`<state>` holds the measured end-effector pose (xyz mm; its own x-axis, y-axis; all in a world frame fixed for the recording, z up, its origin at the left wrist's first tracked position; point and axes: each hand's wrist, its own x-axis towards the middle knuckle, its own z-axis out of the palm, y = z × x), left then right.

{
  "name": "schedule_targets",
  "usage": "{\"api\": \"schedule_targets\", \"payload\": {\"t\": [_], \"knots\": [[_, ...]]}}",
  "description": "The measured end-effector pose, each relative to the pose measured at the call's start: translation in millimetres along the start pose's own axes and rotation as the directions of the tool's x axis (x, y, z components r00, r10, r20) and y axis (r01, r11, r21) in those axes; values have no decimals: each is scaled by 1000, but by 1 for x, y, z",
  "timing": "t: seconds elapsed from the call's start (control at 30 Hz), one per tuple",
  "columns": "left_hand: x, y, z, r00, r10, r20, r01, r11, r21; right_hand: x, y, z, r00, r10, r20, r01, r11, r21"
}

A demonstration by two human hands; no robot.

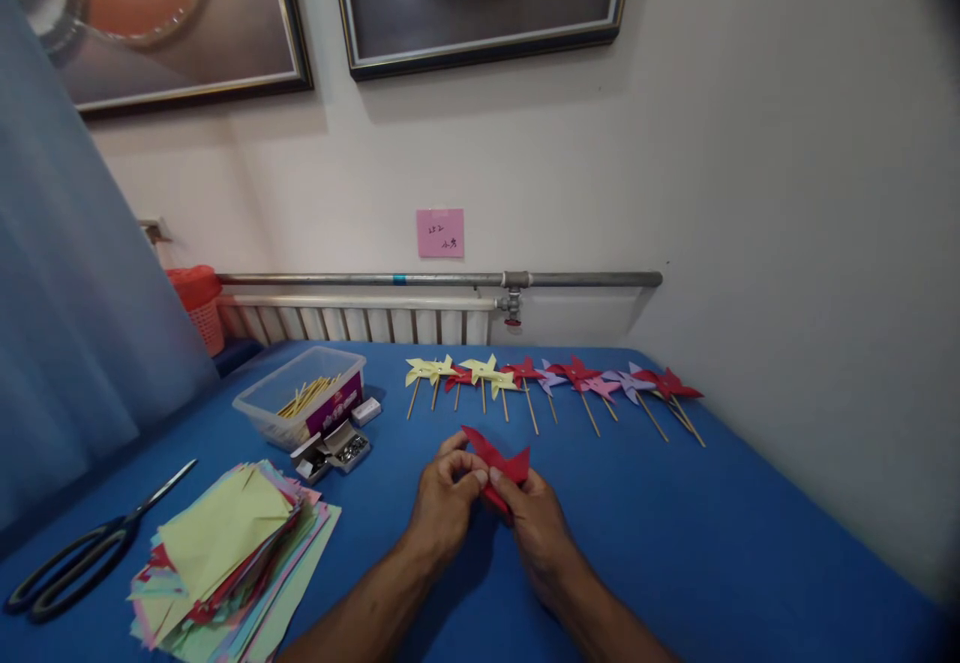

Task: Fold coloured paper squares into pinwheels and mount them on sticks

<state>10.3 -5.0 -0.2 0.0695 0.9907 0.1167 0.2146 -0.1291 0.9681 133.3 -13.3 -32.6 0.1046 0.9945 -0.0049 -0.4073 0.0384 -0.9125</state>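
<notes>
A piece of folded red paper (501,464) with pointed flaps is held low over the blue table (720,533), between both of my hands. My left hand (444,503) pinches its left side with fingers curled. My right hand (534,521) grips its right and lower part, thumb on top. Beyond them, a row of finished paper pinwheels (555,379) on wooden sticks lies along the far side of the table, yellow at the left, red, pink and purple toward the right.
A stack of coloured paper squares (232,558) lies at the left, with black scissors (82,553) beside it. A clear plastic box (300,393) holds wooden sticks. Small open boxes of pins (334,448) sit next to it. A radiator and pipe run along the wall.
</notes>
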Motion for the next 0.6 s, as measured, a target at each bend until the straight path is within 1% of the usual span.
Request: {"api": "schedule_targets", "payload": {"t": [0.1, 0.2, 0.3, 0.43, 0.6], "knots": [[0, -2, 1, 999, 16, -38, -23, 982, -188, 1, 2, -2, 1000, 9, 12, -9, 1000, 22], [0, -3, 3, 999, 26, -44, -37, 960, -278, 0, 1, -3, 999, 29, 25, -30, 999, 36], [-1, -3, 3, 998, 42, -56, -55, 963, -264, -1, -1, -3, 999, 40, 37, -41, 998, 40], [-3, -3, 2, 996, 71, -60, -80, 980, -179, -2, -2, -3, 998, 39, 44, -40, 999, 22], [-4, -1, 1, 999, -18, -30, 12, 981, -192, 0, -1, -3, 998, 42, 37, -43, 999, 8]]}}
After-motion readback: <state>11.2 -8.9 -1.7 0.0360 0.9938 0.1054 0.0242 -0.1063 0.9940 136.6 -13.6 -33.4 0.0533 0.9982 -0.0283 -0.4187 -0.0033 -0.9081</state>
